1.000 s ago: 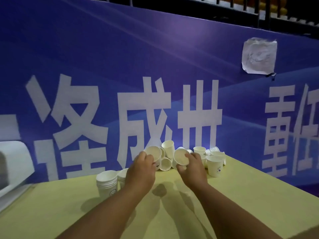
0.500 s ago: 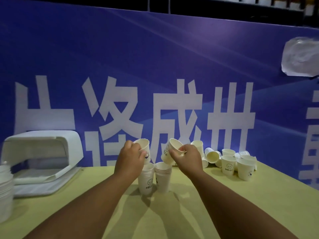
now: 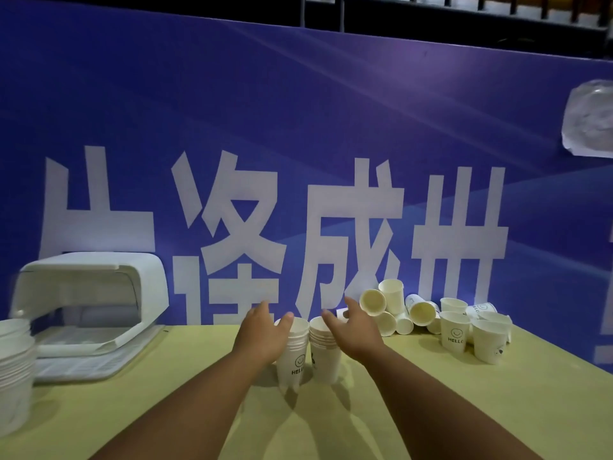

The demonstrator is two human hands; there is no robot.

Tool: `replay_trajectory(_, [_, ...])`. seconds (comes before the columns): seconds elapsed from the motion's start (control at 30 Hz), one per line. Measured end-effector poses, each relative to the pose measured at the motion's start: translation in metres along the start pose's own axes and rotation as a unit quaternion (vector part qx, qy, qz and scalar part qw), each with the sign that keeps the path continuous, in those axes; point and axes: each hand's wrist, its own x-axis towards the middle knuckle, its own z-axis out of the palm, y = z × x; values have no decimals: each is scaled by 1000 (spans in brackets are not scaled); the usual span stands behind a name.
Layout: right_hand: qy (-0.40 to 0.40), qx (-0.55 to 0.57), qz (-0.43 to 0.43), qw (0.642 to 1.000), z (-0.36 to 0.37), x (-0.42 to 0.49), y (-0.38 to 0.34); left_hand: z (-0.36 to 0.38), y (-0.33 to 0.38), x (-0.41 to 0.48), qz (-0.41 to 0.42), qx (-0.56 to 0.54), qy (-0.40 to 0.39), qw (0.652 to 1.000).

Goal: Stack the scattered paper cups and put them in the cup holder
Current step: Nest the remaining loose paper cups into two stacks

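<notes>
Both hands empty, fingers spread: left hand [image 3: 262, 336] over left cup stack [image 3: 295, 360], right hand [image 3: 356, 333] over right cup stack [image 3: 326, 356]. The stacks stand upright, side by side on the bench [image 3: 497, 410]. Loose cups [image 3: 421, 313] at their 2 o'clock, cup holder [image 3: 93, 283] at 9 o'clock.

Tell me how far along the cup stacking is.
Done: two short stacks mid-table, a taller stack at the left edge. In hand: nothing; left hand and right hand hover open above. Left: the loose cups at right, then all stacks into the cup holder.
</notes>
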Motion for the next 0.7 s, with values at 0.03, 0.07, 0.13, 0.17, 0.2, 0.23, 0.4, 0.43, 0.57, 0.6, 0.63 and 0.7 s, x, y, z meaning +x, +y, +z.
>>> replay_trajectory(0.03, [-11,-12,5,1000,4,-1,3,4,-5,2,-2,17,-13,1000])
replay_trajectory(0.07, [-24,-31,8,999,8,-2,5,7,-9,3,1,34,-21,999])
replay_trajectory(0.13, [-44,-72,4,996,12,-3,9,10,-14,3,4,41,-31,999])
replay_trajectory(0.17, [-49,-78,3,996,13,-4,11,12,-15,3,2,34,-34,999])
replay_trajectory(0.2, [-53,-77,5,996,13,-5,12,13,-16,3,-1,30,-35,999])
replay_trajectory(0.23, [-55,-73,4,996,12,-5,13,13,-14,2,-5,29,-32,999])
replay_trajectory(0.4, [-23,-2,18,1000,-9,-13,16,6,4,-18,68,75,79,992])
replay_trajectory(0.43, [-13,-6,19,1000,-15,-15,20,7,10,-24,92,73,83,990])
replay_trajectory(0.57, [29,-42,58,997,-46,-19,53,30,35,-50,142,35,18,989])
replay_trajectory(0.6, [31,-53,69,996,-55,-20,62,40,41,-56,146,19,-6,989])
replay_trajectory(0.63, [33,-63,79,994,-64,-22,71,51,47,-60,145,4,-31,989])
replay_trajectory(0.7, [39,-83,97,991,-81,-25,90,78,55,-67,134,-17,-79,988])
